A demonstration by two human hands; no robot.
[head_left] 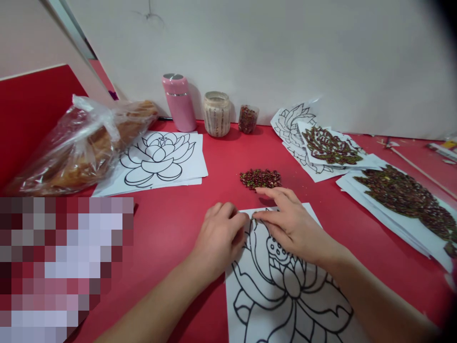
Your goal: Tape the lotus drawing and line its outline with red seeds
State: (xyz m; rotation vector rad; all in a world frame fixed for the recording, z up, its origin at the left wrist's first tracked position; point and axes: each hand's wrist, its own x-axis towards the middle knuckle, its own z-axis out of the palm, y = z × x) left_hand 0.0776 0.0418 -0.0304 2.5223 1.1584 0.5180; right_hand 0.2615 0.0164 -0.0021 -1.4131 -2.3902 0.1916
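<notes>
A white sheet with a black lotus outline (293, 305) lies on the red table. On its upper left edge rests my left hand (223, 233), its fingers curled together; what they hold, if anything, is hidden. My right hand (293, 228) is over the top of the drawing, index finger stretched out and the other fingers apart. Its thumb and a fingertip are near a tiny dark spot on the outline, too small to name. Just beyond my fingers is a small heap of red and green beans (260, 178).
At the back stand a pink bottle (179, 105), a glass jar (217, 114) and a small cup of beans (248, 119). Lotus sheets (160, 162) and a plastic bag (100, 147) lie left. Bean-covered sheets (403, 200) lie right.
</notes>
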